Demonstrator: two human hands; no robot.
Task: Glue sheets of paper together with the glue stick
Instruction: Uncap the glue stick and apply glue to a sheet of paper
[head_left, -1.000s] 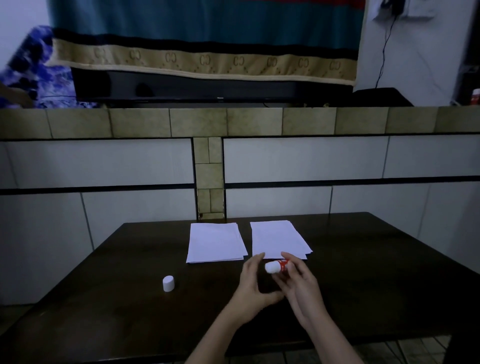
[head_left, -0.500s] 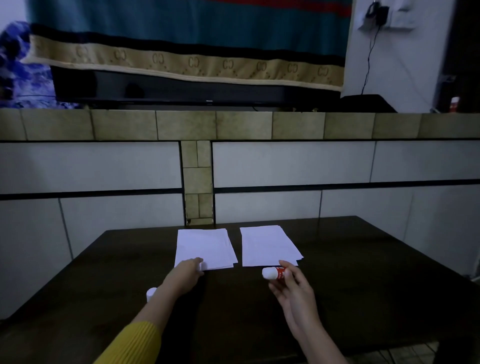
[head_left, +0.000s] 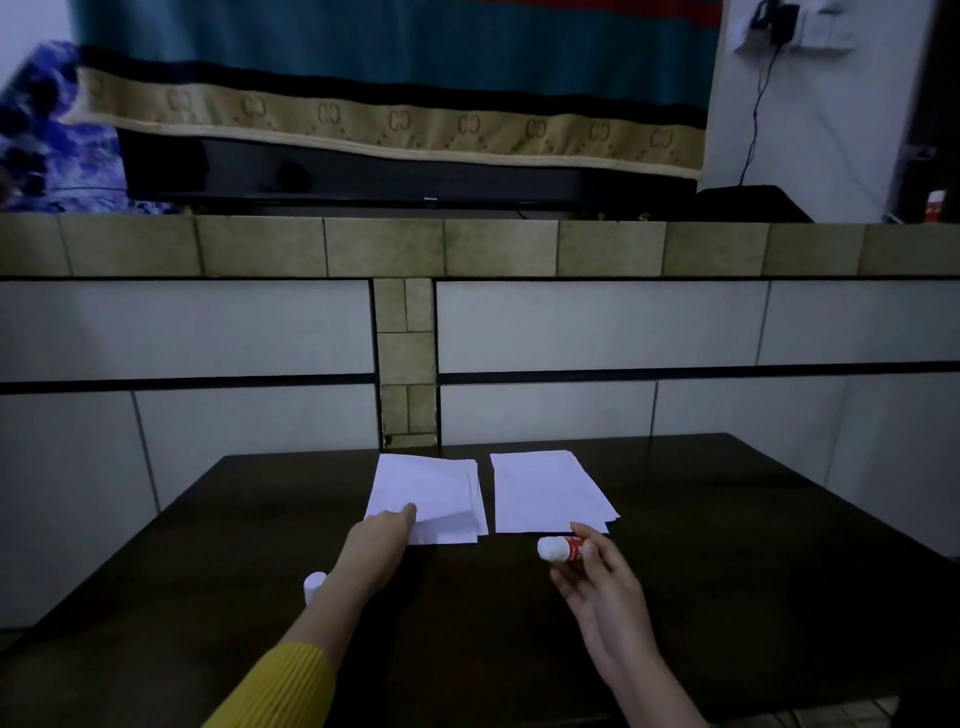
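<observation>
Left hand: the left hand reaches forward from a yellow sleeve to the near left corner of the left paper stack, where its fingers pinch the top sheet; that sheet is lifted and bowed at the near edge, with the sheets under it showing at the right side.
Right hand: the right hand grips the glue stick between thumb and fingers, palm turned to the left.
Glue stick: uncapped, white tip pointing left, red label partly covered by the fingers; held just above the table, right at the near edge of the right paper stack (whether it touches the paper cannot be told).
Cap: a small white cap stands on the table just left of the left forearm, partly hidden by it.
Paper stacks: two white stacks side by side at the far middle of the table, a narrow dark gap between them; the right one lies flat, its sheets slightly fanned at the near right corner.
Table: a dark wooden table set against a tiled wall.
Above the tiled ledge: a patterned blanket hangs over a dark television.
</observation>
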